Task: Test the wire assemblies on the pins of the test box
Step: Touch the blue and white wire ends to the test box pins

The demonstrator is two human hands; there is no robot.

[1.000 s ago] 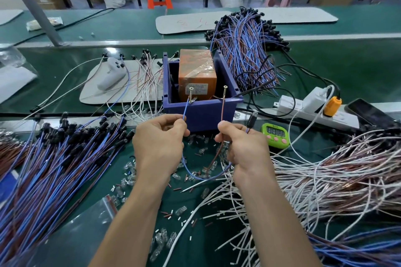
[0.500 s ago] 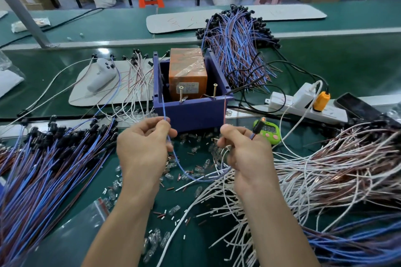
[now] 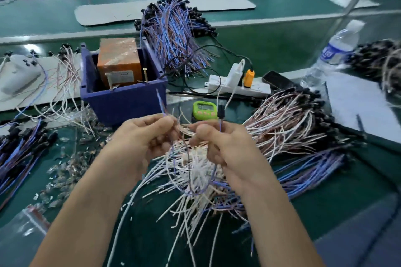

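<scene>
From the head camera, both hands are raised together just in front of the dark blue plastic test box, which stands on the green worktop. The left hand has its fingers pressed together and pinches the thin blue and brown wire assembly near its two free ends, so that the ends point up toward the box. The right hand is also closed and pinches the other part of the same assembly, with the small black connector standing above the fingers; the wire hangs as a loop between the two hands. I think it is held this way to keep the ends apart and easy to guide.

The two brass-coloured upright pins stand at the near edge inside the box, in front of the orange block wrapped in clear tape. The wire ends are near the pins but do not touch them.

A loose heap of white and pink wires lies just beside the right hand, probably for easy reach. A bundle of blue wires with black connectors lies to the left, well apart. A small green digital timer rests beside the box. The picture is blurred, so finer details are not clear.
</scene>
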